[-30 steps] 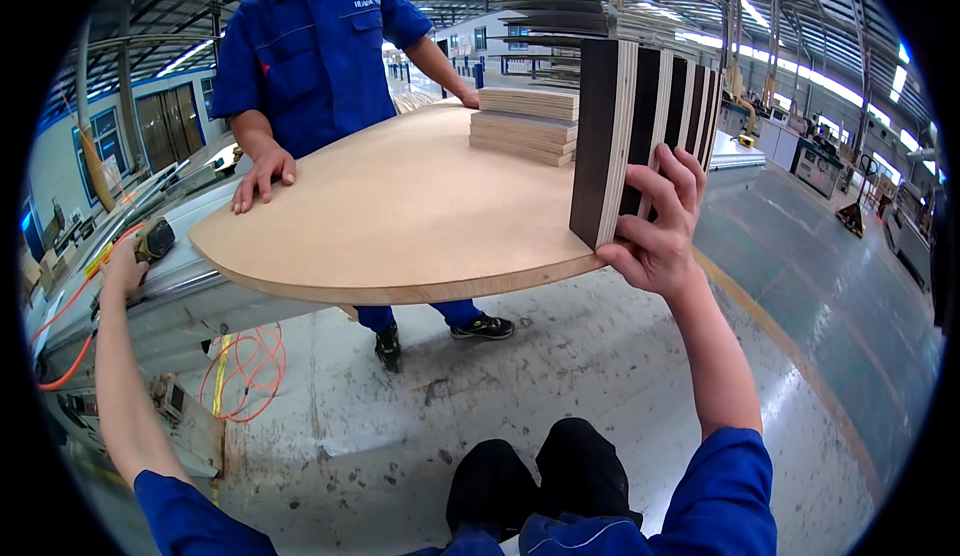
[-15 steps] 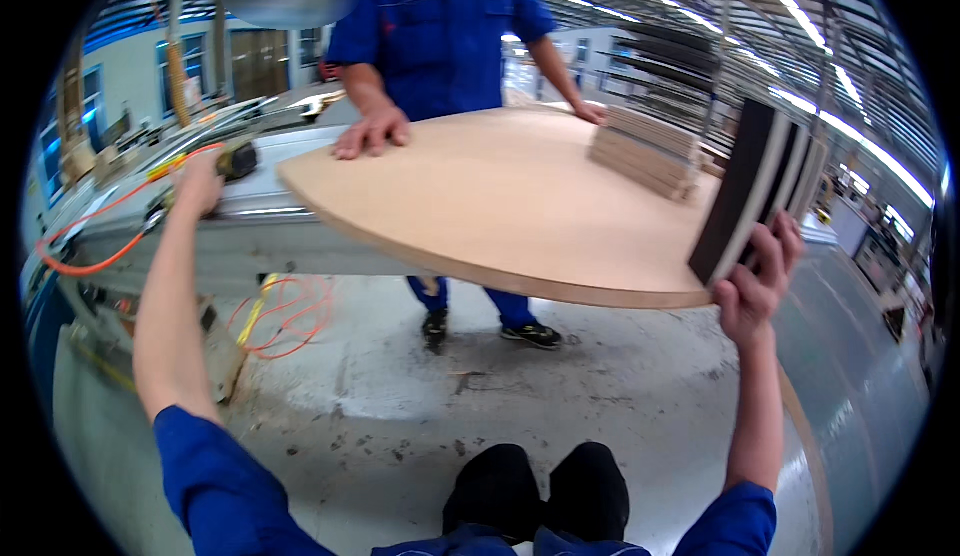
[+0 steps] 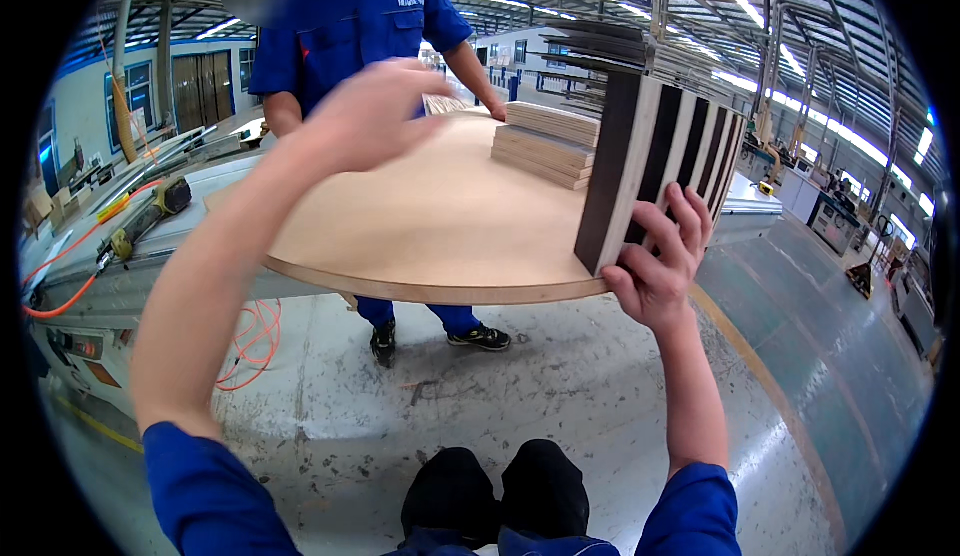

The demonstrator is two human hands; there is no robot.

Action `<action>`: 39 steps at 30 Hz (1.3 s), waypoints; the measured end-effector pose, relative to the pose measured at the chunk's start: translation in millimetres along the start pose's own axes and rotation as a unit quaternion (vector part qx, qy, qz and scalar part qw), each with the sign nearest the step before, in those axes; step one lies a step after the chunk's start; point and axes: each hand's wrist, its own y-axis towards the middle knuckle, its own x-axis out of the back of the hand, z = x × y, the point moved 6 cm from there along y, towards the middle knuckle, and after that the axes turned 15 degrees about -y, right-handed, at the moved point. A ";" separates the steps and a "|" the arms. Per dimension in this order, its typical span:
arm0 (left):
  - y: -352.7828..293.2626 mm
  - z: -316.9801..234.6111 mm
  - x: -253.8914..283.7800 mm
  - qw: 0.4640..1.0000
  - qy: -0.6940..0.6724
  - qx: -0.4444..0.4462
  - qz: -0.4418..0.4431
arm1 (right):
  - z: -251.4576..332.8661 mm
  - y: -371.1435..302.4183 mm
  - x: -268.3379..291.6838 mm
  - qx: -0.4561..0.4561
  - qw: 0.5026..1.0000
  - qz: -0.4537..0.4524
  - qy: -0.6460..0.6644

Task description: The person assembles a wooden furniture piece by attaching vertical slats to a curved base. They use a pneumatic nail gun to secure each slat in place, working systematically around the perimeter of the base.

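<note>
Overhead, a round tan board (image 3: 420,226).
Right hand (image 3: 655,266), fingers clamped on dark-striped upright slats (image 3: 655,156); left hand (image 3: 370,116) above the board, fingers loosely apart; stacked planks (image 3: 545,141) behind.

Bright overhead strip lighting – sharp centre, fisheye-bent edges – left hand (image 3: 365,116) motion-blurred.

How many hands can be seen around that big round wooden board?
3: the left hand raised above the round board, the right hand gripping upright dark panels at its edge, a co-worker's hand on the far side. Another may be hidden.
</note>
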 end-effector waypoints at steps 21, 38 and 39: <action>72.1 -38.4 -24.1 0.990 -0.105 0.032 -0.090 | 9.0 -23.9 -5.6 -0.164 0.965 -0.148 0.140; -25.5 -58.4 -7.3 0.878 -0.406 0.235 -0.096 | 13.5 -24.8 -4.4 -0.160 0.970 -0.143 0.118; -29.1 -63.8 -14.6 0.883 -0.401 0.236 -0.065 | 12.7 -24.5 -3.8 -0.161 0.969 -0.144 0.117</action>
